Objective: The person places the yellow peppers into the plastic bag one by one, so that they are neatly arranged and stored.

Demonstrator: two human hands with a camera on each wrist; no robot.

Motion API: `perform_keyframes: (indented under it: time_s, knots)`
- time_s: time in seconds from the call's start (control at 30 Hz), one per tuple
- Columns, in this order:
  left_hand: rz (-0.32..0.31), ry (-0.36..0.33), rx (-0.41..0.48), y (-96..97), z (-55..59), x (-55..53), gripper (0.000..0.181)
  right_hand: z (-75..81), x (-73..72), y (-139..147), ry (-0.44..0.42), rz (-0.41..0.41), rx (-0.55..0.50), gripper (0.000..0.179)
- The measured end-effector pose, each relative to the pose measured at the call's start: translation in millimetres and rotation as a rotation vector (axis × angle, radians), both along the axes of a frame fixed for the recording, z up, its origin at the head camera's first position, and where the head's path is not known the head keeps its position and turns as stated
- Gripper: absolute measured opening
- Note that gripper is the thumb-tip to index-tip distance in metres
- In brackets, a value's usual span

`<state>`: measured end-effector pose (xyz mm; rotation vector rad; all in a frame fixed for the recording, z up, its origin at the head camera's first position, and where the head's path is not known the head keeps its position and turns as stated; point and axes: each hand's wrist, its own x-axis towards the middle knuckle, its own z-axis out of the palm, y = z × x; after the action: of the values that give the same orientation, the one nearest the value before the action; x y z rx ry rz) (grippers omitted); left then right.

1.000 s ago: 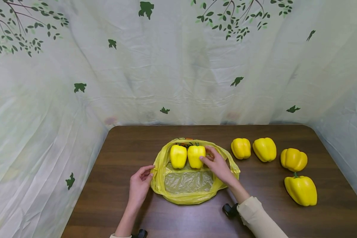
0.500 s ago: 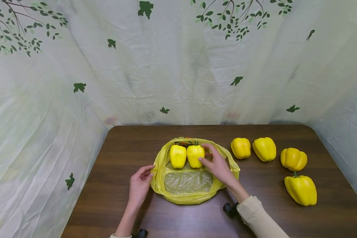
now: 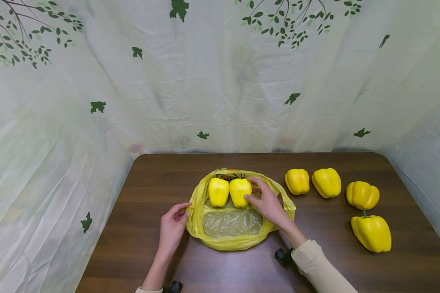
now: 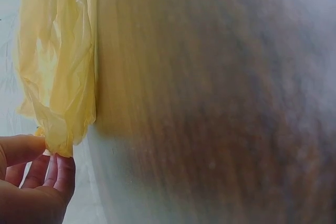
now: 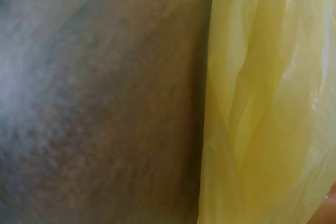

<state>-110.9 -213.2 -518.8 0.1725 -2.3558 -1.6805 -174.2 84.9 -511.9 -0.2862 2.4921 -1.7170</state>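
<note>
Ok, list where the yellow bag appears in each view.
Head: the yellow bag lies below centre, slightly right.
Left wrist: the bag is at upper left, its lower tip pinched by the left hand.
Right wrist: the bag fills most of the right side.
Shared landmark: the brown table, under the bag in the head view, beside it in both wrist views.

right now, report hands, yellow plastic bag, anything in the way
Left hand pinches thin yellow plastic bag. Right hand holds blocky yellow bell pepper in bag's opening. Possible obstruction: second blocky yellow pepper close beside.
</note>
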Motion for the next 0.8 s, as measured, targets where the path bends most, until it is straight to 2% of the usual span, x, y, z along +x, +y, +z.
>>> perform_keyframes:
  time_s: [0.23,0.4,0.57,0.8]
  knots:
    - [-0.005,0.003,-0.008,0.3,0.2,0.5,0.027,1.9,0.8,1.2,-0.011,-0.011,-0.004,0.056]
    - [-0.006,0.007,-0.010,0.1,0.0,0.2,0.027,4.1,3.2,6.1,0.013,-0.011,-0.022,0.055]
    - [-0.002,0.014,-0.007,0.6,0.8,0.3,0.026,7.5,9.4,15.1,0.032,0.004,-0.048,0.056]
    - [-0.003,0.009,-0.010,2.0,3.4,1.3,0.027,12.6,21.1,28.8,0.030,0.001,-0.030,0.058]
